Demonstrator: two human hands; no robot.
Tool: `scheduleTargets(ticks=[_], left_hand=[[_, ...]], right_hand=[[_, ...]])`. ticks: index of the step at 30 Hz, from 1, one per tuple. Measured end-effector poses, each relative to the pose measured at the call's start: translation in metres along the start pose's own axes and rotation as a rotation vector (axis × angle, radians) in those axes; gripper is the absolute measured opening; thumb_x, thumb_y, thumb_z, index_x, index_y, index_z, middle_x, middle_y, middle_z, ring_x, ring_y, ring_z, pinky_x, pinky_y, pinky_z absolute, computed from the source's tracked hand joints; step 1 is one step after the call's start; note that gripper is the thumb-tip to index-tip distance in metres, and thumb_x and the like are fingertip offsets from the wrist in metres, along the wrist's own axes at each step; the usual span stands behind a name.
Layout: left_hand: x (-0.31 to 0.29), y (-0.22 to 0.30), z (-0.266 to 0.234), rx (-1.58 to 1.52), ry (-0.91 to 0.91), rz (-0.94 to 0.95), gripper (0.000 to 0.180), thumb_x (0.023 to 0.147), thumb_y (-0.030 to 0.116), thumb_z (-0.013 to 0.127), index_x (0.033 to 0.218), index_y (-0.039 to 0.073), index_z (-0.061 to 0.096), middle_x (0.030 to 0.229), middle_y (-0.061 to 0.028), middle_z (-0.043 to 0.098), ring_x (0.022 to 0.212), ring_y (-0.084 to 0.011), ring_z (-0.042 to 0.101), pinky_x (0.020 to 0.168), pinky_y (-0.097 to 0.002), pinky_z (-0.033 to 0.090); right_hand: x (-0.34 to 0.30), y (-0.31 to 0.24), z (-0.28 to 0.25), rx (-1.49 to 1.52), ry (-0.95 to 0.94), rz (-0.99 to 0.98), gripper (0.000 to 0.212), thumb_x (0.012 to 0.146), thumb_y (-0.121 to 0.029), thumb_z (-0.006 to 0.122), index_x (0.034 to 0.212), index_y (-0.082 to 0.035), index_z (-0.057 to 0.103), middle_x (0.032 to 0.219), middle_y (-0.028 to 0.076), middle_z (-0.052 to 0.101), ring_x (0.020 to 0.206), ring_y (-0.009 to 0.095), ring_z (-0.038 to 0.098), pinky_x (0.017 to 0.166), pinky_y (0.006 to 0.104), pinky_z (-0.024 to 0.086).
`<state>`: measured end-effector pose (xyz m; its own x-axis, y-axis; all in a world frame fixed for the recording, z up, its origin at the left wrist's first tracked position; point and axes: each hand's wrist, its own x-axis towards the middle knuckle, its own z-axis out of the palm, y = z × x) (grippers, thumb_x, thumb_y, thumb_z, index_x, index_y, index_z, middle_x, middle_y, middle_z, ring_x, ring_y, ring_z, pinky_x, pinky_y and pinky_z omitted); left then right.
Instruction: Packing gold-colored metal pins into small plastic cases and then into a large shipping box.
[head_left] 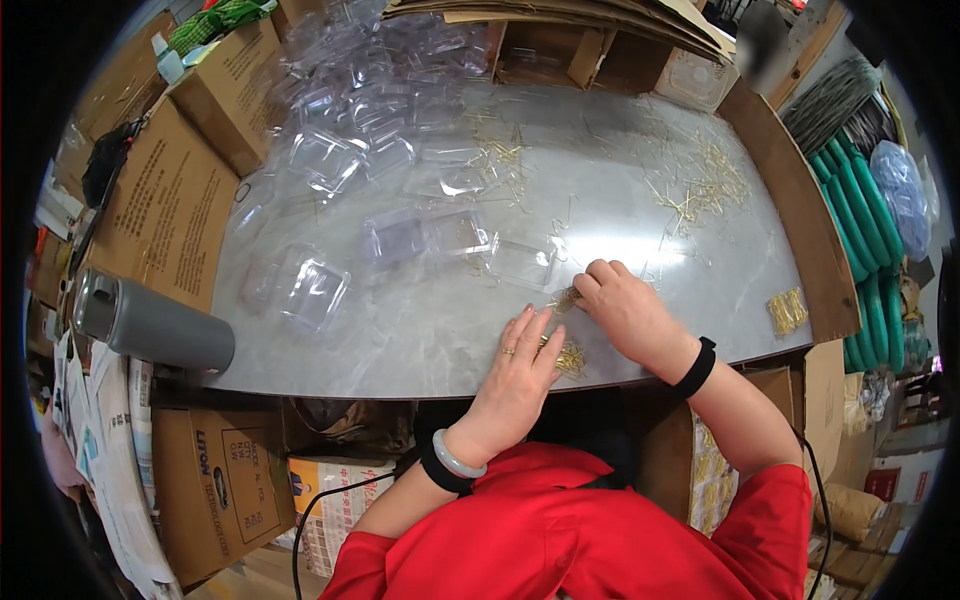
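Note:
My right hand (632,318) is closed, its fingertips pinching a small bunch of gold wire hooks (565,299) just above the grey tabletop. Beside it my left hand (518,368) lies with fingers stretched out near the front edge. Its fingertips rest against a little pile of gold hooks (570,358), partly hidden under the hand. A clear plastic blister shell (524,262) lies just beyond both hands. Farther back on the right spreads a loose heap of gold hooks (708,180), with another scatter of hooks (503,165) at the back middle.
Clear plastic shells (370,95) pile up at the back left, with several loose ones nearer. A grey bottle (165,325) lies at the left edge. At the right edge sits a neat bundle of hooks (787,311). Cardboard walls (790,190) border the table.

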<state>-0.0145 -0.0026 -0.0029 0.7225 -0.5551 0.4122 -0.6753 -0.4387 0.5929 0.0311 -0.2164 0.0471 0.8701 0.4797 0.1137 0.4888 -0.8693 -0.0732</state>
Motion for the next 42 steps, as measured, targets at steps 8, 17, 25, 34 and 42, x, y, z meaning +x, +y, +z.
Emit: scheduleTargets(ticks=[8, 17, 25, 34, 42], left_hand=[[0.003, 0.000, -0.002, 0.068, -0.064, -0.023, 0.060, 0.090, 0.005, 0.067, 0.143, -0.009, 0.041, 0.149, -0.0259, 0.037, 0.143, -0.0471, 0.031, 0.118, -0.0579, 0.027], [0.004, -0.002, 0.001, 0.153, -0.140, -0.017, 0.057, 0.095, 0.009, 0.061, 0.144, -0.010, 0.040, 0.148, -0.0260, 0.038, 0.143, -0.0462, 0.032, 0.119, -0.0584, 0.025], [0.005, 0.001, -0.002, 0.138, -0.154, -0.010, 0.052, 0.095, 0.007, 0.061, 0.142, -0.006, 0.044, 0.147, -0.0228, 0.040, 0.142, -0.0453, 0.033, 0.118, -0.0587, 0.026], [0.003, -0.002, 0.002, 0.114, -0.114, 0.015, 0.044, 0.094, 0.005, 0.062, 0.136, 0.000, 0.052, 0.148, -0.0208, 0.041, 0.141, -0.0434, 0.036, 0.118, -0.0577, 0.027], [0.004, 0.001, 0.000, 0.091, -0.107, -0.004, 0.043, 0.093, 0.004, 0.062, 0.135, 0.001, 0.052, 0.148, -0.0216, 0.041, 0.141, -0.0430, 0.036, 0.119, -0.0568, 0.027]], right_hand=[[-0.028, 0.008, 0.000, 0.359, 0.211, 0.147, 0.020, 0.087, -0.006, 0.067, 0.106, -0.002, 0.063, 0.104, 0.017, 0.060, 0.090, 0.038, 0.063, 0.078, 0.0450, 0.054], [-0.030, 0.030, -0.010, 0.281, 0.047, 0.251, 0.027, 0.089, -0.004, 0.063, 0.116, -0.002, 0.064, 0.111, 0.018, 0.062, 0.100, 0.039, 0.063, 0.087, 0.0456, 0.053], [-0.023, 0.028, -0.006, 0.220, 0.112, 0.291, 0.032, 0.091, -0.012, 0.066, 0.120, 0.002, 0.061, 0.116, 0.019, 0.061, 0.109, 0.038, 0.058, 0.094, 0.0458, 0.050], [-0.022, 0.004, 0.002, 0.384, 0.069, -0.036, 0.031, 0.088, -0.007, 0.063, 0.118, 0.000, 0.062, 0.119, 0.015, 0.062, 0.106, 0.038, 0.058, 0.094, 0.0455, 0.050], [-0.028, 0.020, -0.009, 0.351, 0.158, 0.175, 0.045, 0.089, -0.005, 0.064, 0.132, 0.002, 0.054, 0.131, 0.022, 0.059, 0.119, 0.041, 0.057, 0.101, 0.0449, 0.048]])
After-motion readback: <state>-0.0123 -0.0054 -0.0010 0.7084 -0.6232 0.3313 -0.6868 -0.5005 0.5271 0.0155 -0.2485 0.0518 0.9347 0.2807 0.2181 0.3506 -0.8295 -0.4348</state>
